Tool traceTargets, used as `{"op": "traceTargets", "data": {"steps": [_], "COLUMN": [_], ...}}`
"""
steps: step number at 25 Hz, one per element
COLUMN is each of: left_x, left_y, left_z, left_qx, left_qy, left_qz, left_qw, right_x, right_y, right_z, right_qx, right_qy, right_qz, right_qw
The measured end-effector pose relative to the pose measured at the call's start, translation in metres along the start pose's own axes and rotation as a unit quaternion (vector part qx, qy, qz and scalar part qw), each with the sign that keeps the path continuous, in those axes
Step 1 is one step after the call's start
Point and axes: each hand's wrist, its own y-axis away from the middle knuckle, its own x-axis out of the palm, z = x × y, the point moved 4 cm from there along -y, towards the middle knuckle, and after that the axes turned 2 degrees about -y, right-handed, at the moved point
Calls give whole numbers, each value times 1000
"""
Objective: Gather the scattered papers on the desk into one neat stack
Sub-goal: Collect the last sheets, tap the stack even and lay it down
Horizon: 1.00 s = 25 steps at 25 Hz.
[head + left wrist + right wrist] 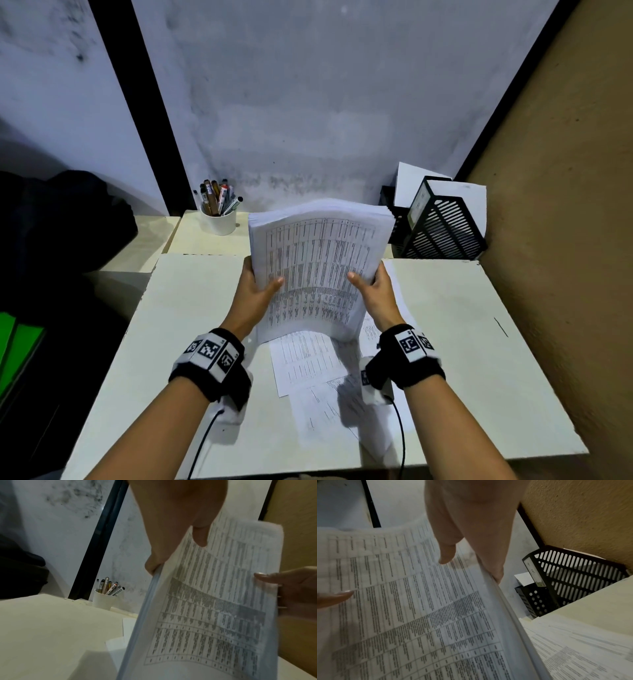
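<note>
A thick stack of printed table sheets (318,263) stands upright on its lower edge over the desk (191,308), bowed slightly. My left hand (255,287) grips its left edge, thumb on the front page. My right hand (371,289) grips the right edge the same way. In the left wrist view the stack (214,608) fills the right half, with my left thumb on the page. The right wrist view shows the stack (419,608) with my right thumb on it. Loose printed sheets (308,363) lie flat on the desk under and in front of the stack, some overlapping.
A white cup of pens (218,219) stands at the back left of the desk. Black mesh file holders (442,226) with white sheets stand at the back right against a tan wall (565,205). A dark bag (65,219) lies to the left.
</note>
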Motion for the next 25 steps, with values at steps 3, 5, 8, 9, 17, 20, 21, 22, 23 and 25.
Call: {"op": "traceTargets", "data": {"steps": [3, 5, 8, 9, 17, 20, 21, 22, 23, 25], "left_x": [-4, -5, -14, -18, -19, -46, -57, -67, -75, -86], "left_y": [-4, -4, -8, -9, 4, 12, 15, 18, 21, 22], "left_z": [4, 2, -20, -27, -1, 39, 55, 68, 80, 98], "left_qx": [3, 9, 42, 44, -25, -66, -87, -111, -128, -150], "left_qy": [-7, -24, -21, -1, -69, -93, -110, -128, -143, -164], "left_qz": [7, 16, 23, 35, -15, -44, -55, -64, -74, -90], "left_qw": [1000, 1000, 999, 998, 997, 993, 989, 984, 979, 971], "right_x": [1, 0, -5, -6, -10, -65, -90, -111, -132, -158], "right_y": [-1, 1, -4, -6, -40, -48, -48, -45, -43, -41], "right_z": [2, 9, 48, 68, 56, -27, -54, -76, -97, -120], "right_qx": [4, -1, -41, -56, -30, 123, 165, 208, 240, 277], "right_qy": [25, 28, 28, 21, 60, 184, 209, 232, 250, 303], "right_qz": [-34, -58, -36, -20, 15, 11, -5, -28, -51, -72], "right_qw": [999, 998, 998, 998, 998, 975, 964, 950, 937, 909]}}
